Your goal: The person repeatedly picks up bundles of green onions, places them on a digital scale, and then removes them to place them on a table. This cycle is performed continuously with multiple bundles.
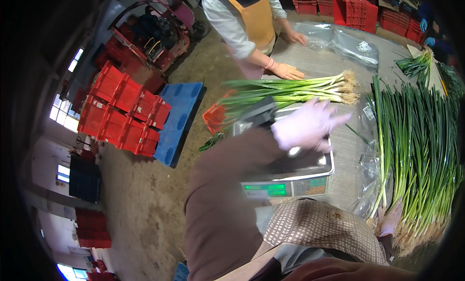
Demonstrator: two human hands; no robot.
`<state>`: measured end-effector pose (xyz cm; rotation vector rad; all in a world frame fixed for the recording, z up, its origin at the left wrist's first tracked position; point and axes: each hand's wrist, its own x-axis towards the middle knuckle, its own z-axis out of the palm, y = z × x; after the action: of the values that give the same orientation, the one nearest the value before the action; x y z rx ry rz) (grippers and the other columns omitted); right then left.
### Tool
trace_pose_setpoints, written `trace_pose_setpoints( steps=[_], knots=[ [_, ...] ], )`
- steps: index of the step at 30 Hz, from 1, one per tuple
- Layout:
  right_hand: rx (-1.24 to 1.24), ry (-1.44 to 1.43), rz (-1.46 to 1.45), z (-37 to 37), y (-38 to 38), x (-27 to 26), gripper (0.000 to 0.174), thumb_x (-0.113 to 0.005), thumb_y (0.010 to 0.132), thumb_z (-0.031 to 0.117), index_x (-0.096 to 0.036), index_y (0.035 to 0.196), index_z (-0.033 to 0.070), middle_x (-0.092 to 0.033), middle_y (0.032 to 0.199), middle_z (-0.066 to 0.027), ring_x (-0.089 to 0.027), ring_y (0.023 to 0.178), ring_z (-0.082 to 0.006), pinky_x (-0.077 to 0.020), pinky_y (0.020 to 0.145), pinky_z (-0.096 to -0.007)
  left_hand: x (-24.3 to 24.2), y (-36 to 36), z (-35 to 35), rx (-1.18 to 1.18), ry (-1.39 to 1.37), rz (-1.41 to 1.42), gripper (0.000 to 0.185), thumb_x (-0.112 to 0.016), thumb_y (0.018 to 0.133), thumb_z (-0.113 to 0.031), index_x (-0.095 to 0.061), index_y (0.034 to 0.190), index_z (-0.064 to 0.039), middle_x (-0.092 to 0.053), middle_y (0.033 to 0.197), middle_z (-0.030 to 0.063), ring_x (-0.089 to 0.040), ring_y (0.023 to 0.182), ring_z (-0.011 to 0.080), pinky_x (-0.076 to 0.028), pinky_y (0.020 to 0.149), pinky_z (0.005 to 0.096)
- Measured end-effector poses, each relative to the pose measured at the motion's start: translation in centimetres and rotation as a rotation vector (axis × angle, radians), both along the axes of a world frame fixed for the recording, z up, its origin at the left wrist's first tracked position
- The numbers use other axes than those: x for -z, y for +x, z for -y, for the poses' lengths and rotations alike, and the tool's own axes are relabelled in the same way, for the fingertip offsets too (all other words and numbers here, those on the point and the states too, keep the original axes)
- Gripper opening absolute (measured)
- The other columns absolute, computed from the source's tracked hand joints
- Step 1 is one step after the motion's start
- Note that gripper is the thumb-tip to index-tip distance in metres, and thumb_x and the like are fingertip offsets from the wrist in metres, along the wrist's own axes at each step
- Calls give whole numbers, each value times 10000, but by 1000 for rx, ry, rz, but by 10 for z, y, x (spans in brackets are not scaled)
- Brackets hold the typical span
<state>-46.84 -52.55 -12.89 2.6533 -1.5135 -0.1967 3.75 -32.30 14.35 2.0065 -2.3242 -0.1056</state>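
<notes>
My left hand, in a pale pink glove, is over the digital scale. Its fingers are spread and blurred, with nothing in them. Just beyond it, a bunch of green onions lies crosswise, roots to the right. My right hand, also gloved, is at the root end of a large pile of green onions on the right. It touches the stalk bases there; part of it is hidden, so its grip is unclear. A few separate stalks lie along the pile's left side.
Across the grey table, a co-worker's gloved hand rests beside the bunch; their other hand touches clear plastic bags. Red crates stand by a blue pallet. More plastic film borders the pile.
</notes>
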Motion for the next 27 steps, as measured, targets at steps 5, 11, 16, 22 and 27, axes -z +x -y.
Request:
trace_pose_setpoints(
  steps=[5, 11, 16, 22, 27],
  knots=[
    [110, 50, 507, 25, -8, 10, 918, -753, 797, 136, -235, 1538, -21, -556, 1314, -308, -567, 1170, -431, -447, 1015, -435, -17, -65, -86, 33, 252, -432, 811, -683, 879, -402, -317, 1541, -111, -573, 1099, 213, -560, 984, 389, -435, 943, 450],
    [140, 241, 392, 58, -19, 0, 656, -762, 840, 386, -569, 1263, -77, -654, 1138, -297, -634, 1081, -420, -489, 946, -439, 36, -145, -87, -58, 244, -645, 784, -602, 933, -503, -325, 1532, -80, -565, 1331, 250, -584, 1147, 403, -467, 997, 436],
    [70, 333, 548, 38, -36, -8, 480, -684, 906, 362, -606, 1245, 31, -683, 1109, -226, -634, 1033, -421, -491, 884, -474, 89, -212, -28, 24, 312, -801, 668, -549, 983, -435, -371, 1497, -46, -536, 1360, 256, -541, 1245, 391, -418, 1087, 431],
    [303, 576, 229, 61, 0, -19, 571, -721, 844, 433, -619, 1141, -44, -688, 1053, -234, -680, 1011, -326, -537, 870, -394, 200, -290, 90, 103, 241, -480, 705, -587, 932, -415, -349, 1518, -102, -375, 1539, 206, -280, 1441, 452, -265, 1175, 510],
    [119, 488, 17, 44, 11, -31, 715, -750, 829, 440, -507, 1296, -44, -607, 1257, -253, -662, 1071, -347, -536, 932, -402, 265, -309, 113, 93, 158, -289, 672, -636, 879, -434, -431, 1477, -204, -469, 1452, 136, -375, 1366, 398, -253, 1124, 574]
  ],
)
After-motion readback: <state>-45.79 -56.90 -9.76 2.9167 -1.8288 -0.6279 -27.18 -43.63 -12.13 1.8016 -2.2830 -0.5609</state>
